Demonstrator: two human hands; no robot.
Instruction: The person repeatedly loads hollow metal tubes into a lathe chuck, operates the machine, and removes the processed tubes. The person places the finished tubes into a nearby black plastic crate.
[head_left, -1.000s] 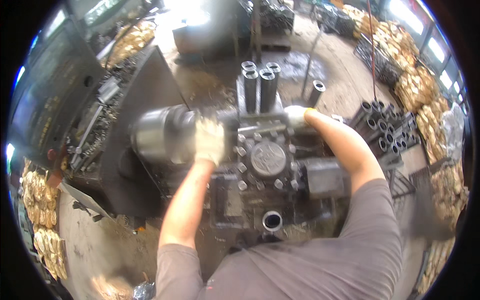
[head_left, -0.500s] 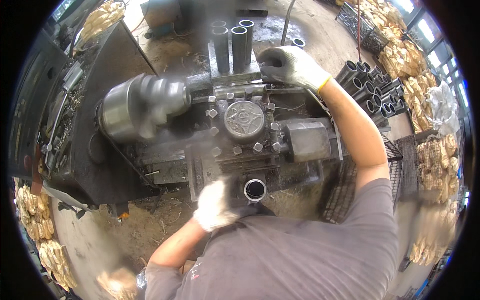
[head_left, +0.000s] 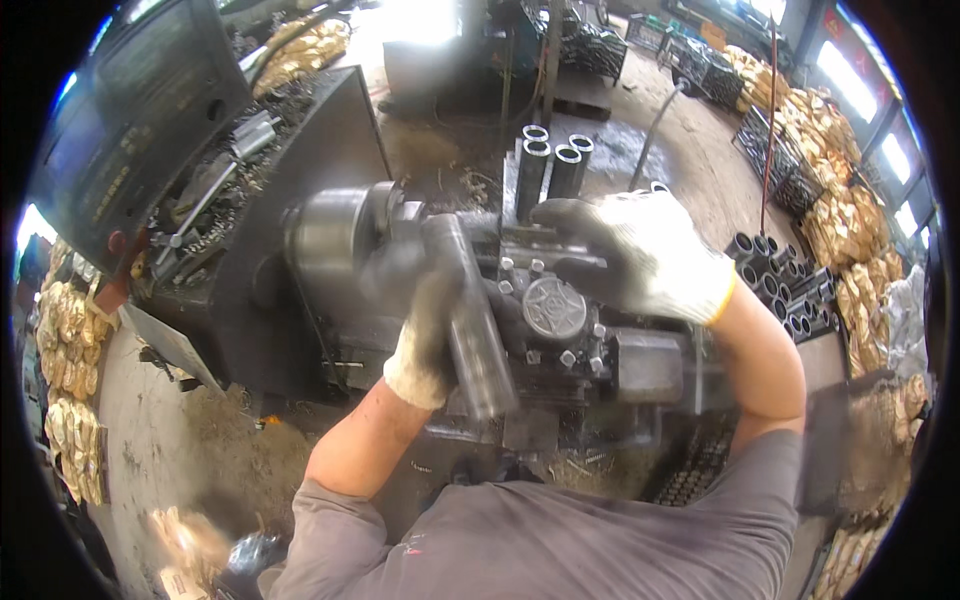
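Head view shows left hand (head_left: pixel 427 330) curled around a metal tube (head_left: pixel 478 340), right hand (head_left: pixel 645 255) spread near tool post (head_left: pixel 555 308).

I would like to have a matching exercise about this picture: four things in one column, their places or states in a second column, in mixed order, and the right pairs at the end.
Things
1. left hand
2. right hand
3. round cap
4. group of four tubes

Places or states
A. standing on end, beyond the cap
B. gripping a metal tube
C. star pattern on its top
D. gloved, thumb and fingers apart

Pairs: 1-B, 2-D, 3-C, 4-A
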